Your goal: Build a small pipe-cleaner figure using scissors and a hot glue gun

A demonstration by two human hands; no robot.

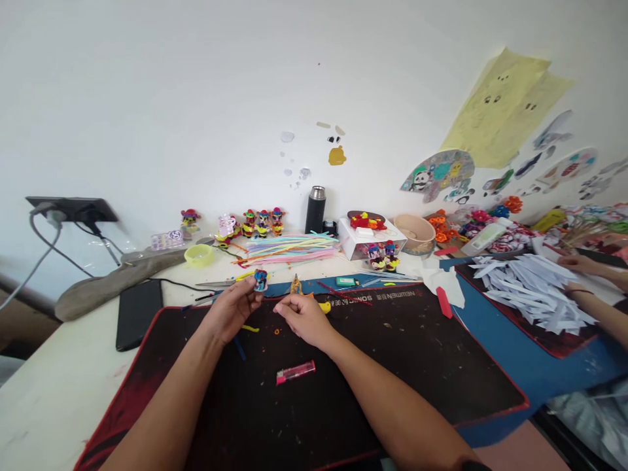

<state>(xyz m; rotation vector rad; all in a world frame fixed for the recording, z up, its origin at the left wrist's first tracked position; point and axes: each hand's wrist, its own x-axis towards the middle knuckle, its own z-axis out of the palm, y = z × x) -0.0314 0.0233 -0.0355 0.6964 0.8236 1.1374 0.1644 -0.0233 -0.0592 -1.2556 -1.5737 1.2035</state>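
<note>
My left hand [235, 306] is closed, pinching a small blue craft figurine [260, 281] with a reddish top and a pale edge above the dark mat. Just to the right is my right hand [307, 318], its thumb and forefinger drawn together; whatever they may hold is too small to make out. Behind that hand rises a pointed, orange-brown bottle tip [296, 285], and a yellow piece [324, 306] shows beside the knuckles. A pink lighter [295, 372] lies on the black desk mat [392, 366] nearer to me. Yellow and blue scraps lie close to my left wrist.
Pastel strips [289, 248], finished figurines [262, 222] and a black thermos [316, 210] line the wall. A white box [371, 239] stands back right. At far right, another person's hands work beside a pile of white paper strips [532, 291]. A black phone-like slab [139, 315] lies left.
</note>
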